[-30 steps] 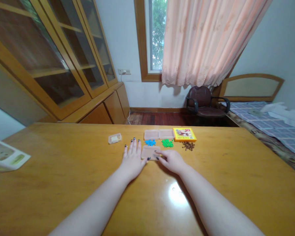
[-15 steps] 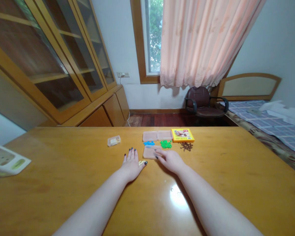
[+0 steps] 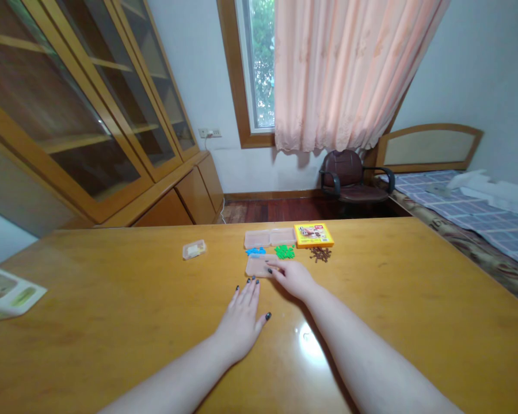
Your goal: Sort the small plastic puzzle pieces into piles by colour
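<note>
My left hand [image 3: 242, 325] lies palm down over the table, fingers stretched and thumb out to the side. What is under its palm and fingers is hidden. My right hand [image 3: 296, 279] grips the right end of a shallow clear plastic box [image 3: 256, 267], with thumb and forefinger at its edge. Just behind this box are a small heap of blue pieces [image 3: 255, 251] and one of green pieces [image 3: 285, 252]. Brown pieces [image 3: 320, 254] lie loose further right.
Two more clear trays [image 3: 258, 239] stand side by side behind the heaps, next to a yellow box [image 3: 314, 235]. A small clear case [image 3: 194, 249] with pale contents sits to the left. A white object [image 3: 8, 291] is at the table's left side; a chair [image 3: 349, 178] stands beyond.
My left hand has come back toward me and slightly right. The cream pieces seen by its thumb earlier no longer show. My right hand stays on the clear box; the view has shifted slightly.
</note>
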{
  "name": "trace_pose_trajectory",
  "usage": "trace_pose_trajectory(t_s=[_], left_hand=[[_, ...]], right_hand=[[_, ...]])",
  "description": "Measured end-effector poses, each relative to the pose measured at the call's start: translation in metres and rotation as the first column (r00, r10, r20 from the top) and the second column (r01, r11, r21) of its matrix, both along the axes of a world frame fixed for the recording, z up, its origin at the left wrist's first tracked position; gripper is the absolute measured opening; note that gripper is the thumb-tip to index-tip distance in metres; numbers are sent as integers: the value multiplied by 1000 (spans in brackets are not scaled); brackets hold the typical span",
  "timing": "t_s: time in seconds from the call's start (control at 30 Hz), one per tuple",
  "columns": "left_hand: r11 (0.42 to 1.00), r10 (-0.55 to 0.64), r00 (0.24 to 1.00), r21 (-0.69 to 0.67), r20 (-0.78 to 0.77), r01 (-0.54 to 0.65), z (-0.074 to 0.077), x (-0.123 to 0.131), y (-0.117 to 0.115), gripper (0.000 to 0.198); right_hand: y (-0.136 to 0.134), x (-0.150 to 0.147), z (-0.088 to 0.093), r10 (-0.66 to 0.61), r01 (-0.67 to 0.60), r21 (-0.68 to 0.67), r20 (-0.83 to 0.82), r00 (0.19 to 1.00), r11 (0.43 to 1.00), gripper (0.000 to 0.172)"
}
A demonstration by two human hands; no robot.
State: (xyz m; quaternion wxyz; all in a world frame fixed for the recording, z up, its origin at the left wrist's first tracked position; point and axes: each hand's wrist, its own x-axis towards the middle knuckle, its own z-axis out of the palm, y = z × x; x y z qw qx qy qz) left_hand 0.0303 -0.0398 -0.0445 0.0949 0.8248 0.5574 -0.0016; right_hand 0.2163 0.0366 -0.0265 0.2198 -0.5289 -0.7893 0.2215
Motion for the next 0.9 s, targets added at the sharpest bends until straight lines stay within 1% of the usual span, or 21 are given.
trace_pose_trajectory(t_s=[0.07,0.13,0.2,0.27,0.33,0.4,0.5,0.57,0.67,0.73,0.8,0.83,0.87,0.9], left_hand=[[997,-78,997,-18,5,78,3,3,-1,66],[981,-186,983,-48,14,186,7,7,0,70],[949,-303,953,-89,27,304,11,12,3,74],[912,-391,919,-112,49,394,14,17,9,78],[887,-442,894,-109,76,448,16,22,15,79],[875,-466,878,-93,108,475,16,24,19,80],[876,-466,869,-50,167,480,14,20,22,75],[890,-448,866,22,223,455,13,14,26,67],[923,-382,861,176,336,341,17,4,38,56],[940,-323,858,244,400,239,25,-3,50,51],[947,-263,878,279,399,157,36,-11,61,47],[947,-251,895,283,368,149,41,-15,64,46],[949,-259,911,260,321,178,46,-20,67,43],[954,-265,924,210,275,211,50,-26,67,36]], right_hand=[[1,0,-2,-1,0,-12,-35,999,1000,32],[1,0,-3,-1,0,-10,-60,998,1000,32],[2,0,-5,0,0,-3,-72,997,1000,33],[3,1,-8,5,-5,5,-78,997,1000,33],[4,2,-11,10,-9,12,-89,996,1000,33],[6,4,-13,-2,3,10,-118,993,1000,34],[8,5,-15,-37,37,-6,-203,979,999,35],[9,6,-15,-53,57,6,-279,959,998,33],[9,7,-14,-68,84,29,-366,928,996,30],[9,7,-13,-80,96,21,-386,919,995,29],[9,7,-12,-86,101,22,-367,926,995,26],[9,8,-12,-86,103,30,-342,936,994,26],[9,8,-12,-89,107,40,-312,946,993,28],[9,8,-12,-93,112,49,-286,954,993,32]])
